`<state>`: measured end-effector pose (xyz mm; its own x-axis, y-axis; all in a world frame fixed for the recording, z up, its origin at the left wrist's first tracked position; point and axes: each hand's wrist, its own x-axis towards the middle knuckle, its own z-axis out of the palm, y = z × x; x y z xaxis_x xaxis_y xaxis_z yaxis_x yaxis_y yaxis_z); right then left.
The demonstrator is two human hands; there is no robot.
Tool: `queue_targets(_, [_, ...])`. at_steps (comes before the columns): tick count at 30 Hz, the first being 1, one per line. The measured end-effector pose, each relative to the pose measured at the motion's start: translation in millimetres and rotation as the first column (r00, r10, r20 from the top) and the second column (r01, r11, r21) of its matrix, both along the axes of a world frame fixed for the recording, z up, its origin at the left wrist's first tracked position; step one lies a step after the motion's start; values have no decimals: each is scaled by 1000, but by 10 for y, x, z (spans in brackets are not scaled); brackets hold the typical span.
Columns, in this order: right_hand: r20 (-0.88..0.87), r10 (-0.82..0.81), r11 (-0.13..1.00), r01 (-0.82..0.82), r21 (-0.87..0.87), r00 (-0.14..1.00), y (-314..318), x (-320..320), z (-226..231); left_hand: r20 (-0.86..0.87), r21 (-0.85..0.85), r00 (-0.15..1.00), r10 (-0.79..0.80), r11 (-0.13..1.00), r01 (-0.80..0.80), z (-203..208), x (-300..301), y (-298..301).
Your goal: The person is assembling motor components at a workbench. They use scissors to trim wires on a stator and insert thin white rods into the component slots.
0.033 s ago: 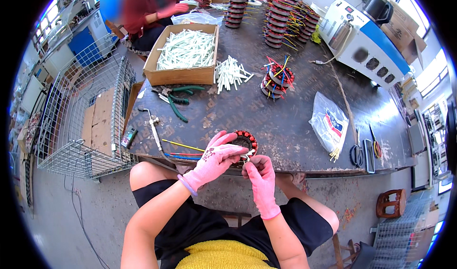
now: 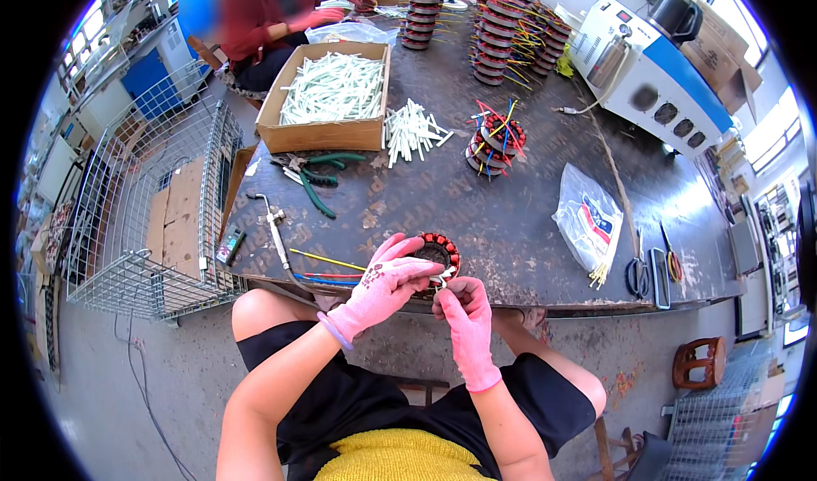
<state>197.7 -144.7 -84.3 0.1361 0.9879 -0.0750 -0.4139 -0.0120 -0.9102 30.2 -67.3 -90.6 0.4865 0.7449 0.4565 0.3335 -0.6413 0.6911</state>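
Observation:
A ring-shaped motor stator (image 2: 451,250) with red windings and a dark middle lies at the table's near edge, in front of me. My left hand (image 2: 390,275), in a pink glove, grips its left side, with the fingers reaching across the ring. Pinched closed at the near right rim is my gloved right hand (image 2: 465,304). Between its fingertips and the stator shows a thin white piece (image 2: 445,273), partly hidden by the fingers. Yellow, red and blue wires (image 2: 328,278) stretch out to the left of my left hand.
White sleeves fill a cardboard box (image 2: 328,136); a loose sleeve pile (image 2: 413,132) lies beside it. Beyond are stacked stators (image 2: 492,145), pliers (image 2: 317,179), a torch-like tool (image 2: 279,234), a plastic bag (image 2: 587,222), scissors (image 2: 637,275) and a white-blue machine (image 2: 647,77). A co-worker (image 2: 272,22) sits far left.

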Motion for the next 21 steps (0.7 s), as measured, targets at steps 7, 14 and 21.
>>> queue_targets(7, [-2, -12, 1000, 12, -17, 1000, -3, -8, 20, -14, -14, 1000, -8, 1000, 8, -56, -9, 18])
queue_targets(14, [-1, -18, 1000, 18, -16, 1000, -11, -21, 1, -14, -26, 1000, -14, 1000, 14, -20, -11, 9])
queue_targets(21, [57, -18, 986, 27, -167, 998, 81, -62, 30, -15, -19, 1000, -10, 1000, 10, -41, -12, 5])
